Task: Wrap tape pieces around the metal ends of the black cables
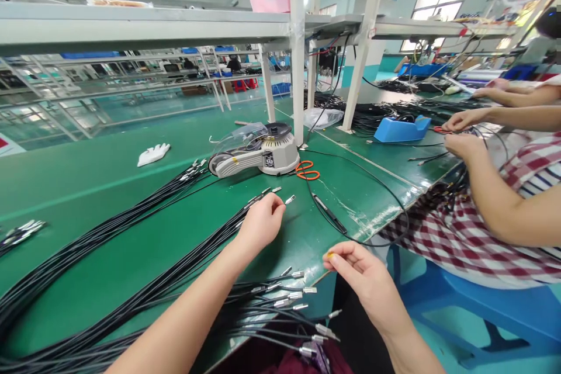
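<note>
At the green table (109, 187), our left hand (262, 223) clamps its fingers on a thin black cable (288, 200), silver-tipped, at the far end of the cable bundle (184, 260) mid-table. Our right hand (359, 272), off the near edge, pinches a small yellow piece (329, 255) between thumb and forefinger. A tape dispenser (258, 155) and orange scissors (307, 170) sit farther back.

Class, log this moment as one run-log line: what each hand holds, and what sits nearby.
left hand: pinching black cable by its metal tip | right hand: pinching small yellow piece | nearby: tape dispenser, orange scissors
</note>
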Demonstrator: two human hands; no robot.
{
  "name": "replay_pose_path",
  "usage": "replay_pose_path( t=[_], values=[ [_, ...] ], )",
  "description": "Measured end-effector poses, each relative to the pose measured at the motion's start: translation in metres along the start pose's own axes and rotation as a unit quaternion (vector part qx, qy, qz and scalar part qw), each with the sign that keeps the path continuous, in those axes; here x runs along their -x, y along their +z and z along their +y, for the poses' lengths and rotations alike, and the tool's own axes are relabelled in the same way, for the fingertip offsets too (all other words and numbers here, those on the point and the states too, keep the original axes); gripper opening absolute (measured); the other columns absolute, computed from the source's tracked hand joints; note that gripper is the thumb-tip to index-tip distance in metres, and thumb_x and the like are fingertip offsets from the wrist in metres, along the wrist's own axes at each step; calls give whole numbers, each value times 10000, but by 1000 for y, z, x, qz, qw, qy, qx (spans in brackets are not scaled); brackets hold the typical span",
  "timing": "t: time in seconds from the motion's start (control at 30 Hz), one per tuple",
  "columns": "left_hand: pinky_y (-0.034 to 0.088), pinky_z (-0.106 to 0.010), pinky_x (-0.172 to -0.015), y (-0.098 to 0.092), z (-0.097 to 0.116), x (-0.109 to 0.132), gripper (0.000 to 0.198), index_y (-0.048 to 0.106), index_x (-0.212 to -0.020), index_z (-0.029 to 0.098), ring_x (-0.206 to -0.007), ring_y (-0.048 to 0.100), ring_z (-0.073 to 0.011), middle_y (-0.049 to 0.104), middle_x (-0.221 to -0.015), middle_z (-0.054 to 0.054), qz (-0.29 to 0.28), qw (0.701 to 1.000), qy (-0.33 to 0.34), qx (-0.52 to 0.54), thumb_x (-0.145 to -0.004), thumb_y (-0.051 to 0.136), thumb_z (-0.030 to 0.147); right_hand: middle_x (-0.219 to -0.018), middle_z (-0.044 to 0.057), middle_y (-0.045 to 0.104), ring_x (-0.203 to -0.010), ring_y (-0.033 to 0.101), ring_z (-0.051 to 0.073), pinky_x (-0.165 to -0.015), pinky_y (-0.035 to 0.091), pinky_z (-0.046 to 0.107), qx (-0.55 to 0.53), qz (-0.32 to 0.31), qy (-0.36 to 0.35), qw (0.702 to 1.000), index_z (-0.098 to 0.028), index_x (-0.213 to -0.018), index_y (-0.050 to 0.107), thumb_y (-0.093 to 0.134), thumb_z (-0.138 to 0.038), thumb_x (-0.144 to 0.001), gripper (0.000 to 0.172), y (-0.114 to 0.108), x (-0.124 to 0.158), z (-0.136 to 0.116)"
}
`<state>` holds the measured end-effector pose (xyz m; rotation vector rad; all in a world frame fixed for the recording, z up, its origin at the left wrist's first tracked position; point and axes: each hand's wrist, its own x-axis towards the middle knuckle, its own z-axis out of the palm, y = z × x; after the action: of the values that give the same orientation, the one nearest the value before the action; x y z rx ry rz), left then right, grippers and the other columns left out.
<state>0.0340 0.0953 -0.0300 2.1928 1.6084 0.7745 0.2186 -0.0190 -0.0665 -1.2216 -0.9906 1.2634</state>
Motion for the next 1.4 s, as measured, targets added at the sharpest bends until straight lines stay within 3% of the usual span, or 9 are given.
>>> replay_pose_path(
  t=[0.1, 0.2, 0.37, 0.5, 0.57, 0.7, 0.9, 1.2, 1.4],
  values=[
    [443, -238, -556, -8, 17, 25, 245, 625, -1006, 192, -611, 589, -139, 665, -725, -8, 9, 991, -16, 132, -851, 462, 288, -852, 70, 694, -807, 655, 206, -781, 510, 355, -41, 25, -41, 998, -175, -859, 605, 708, -418, -716, 300, 10, -17, -9],
    [456, -241, -594, -3, 29, 43, 259, 677, -966, 206, -682, 604, -145, 685, -823, -31, 32, 969, -28, 243, -820, 541, 372, -919, 69, 698, -844, 654, 191, -813, 512, 350, -74, 17, -91, 993, -182, -916, 587, 712, -382, -717, 308, 23, -37, -19],
    [449, -255, -637, 3, 26, 56, 197, 682, -823, 214, -693, 594, -150, 673, -788, -19, 14, 979, -17, 205, -821, 542, 353, -793, 7, 665, -774, 641, 146, -771, 513, 300, -55, -2, -113, 992, -190, -929, 574, 738, -294, -687, 311, 34, -52, -25],
    [427, -243, -559, -8, 19, 60, 166, 633, -774, 210, -597, 552, -139, 629, -667, 12, -76, 980, -23, 180, -817, 516, 319, -735, -10, 662, -693, 641, 141, -729, 511, 308, -60, 11, -100, 993, -191, -942, 556, 736, -297, -681, 335, 36, -51, -21],
    [427, -239, -551, -10, 19, 60, 148, 630, -814, 206, -594, 545, -136, 614, -655, 18, -92, 976, -23, 195, -805, 523, 308, -730, -7, 667, -679, 639, 144, -714, 509, 312, -68, 16, -93, 993, -189, -938, 554, 741, -309, -672, 346, 38, -51, -20],
    [453, -243, -609, -2, 25, 57, 217, 646, -972, 205, -663, 577, -135, 654, -773, -6, -26, 965, -8, 262, -786, 562, 280, -731, -3, 668, -665, 627, 140, -700, 506, 307, -74, 39, -95, 992, -184, -925, 560, 741, -312, -673, 335, 40, -48, -23],
    [431, -230, -580, 12, 23, 63, 161, 695, -877, 218, -669, 572, -126, 631, -798, -18, 68, 968, 12, 242, -825, 555, 279, -819, 37, 680, -773, 625, 164, -724, 493, 298, -29, 97, -77, 992, -173, -845, 659, 693, -368, -731, 228, 32, -24, -14],
    [482, -226, -656, 18, 26, 76, 140, 656, -932, 212, -775, 603, -126, 636, -882, -27, 120, 969, 73, 204, -843, 550, 194, -902, 51, 701, -841, 643, 183, -776, 509, 310, -60, 59, -54, 995, -171, -751, 649, 678, -315, -749, 147, 52, -2, -12],
    [501, -229, -676, 22, 25, 79, 196, 600, -1023, 218, -750, 625, -119, 660, -865, -7, 152, 964, 48, 215, -831, 574, 188, -879, 53, 708, -808, 652, 180, -769, 518, 308, -52, 64, -39, 996, -164, -707, 655, 683, -294, -733, 136, 54, -3, -18]
  ],
)
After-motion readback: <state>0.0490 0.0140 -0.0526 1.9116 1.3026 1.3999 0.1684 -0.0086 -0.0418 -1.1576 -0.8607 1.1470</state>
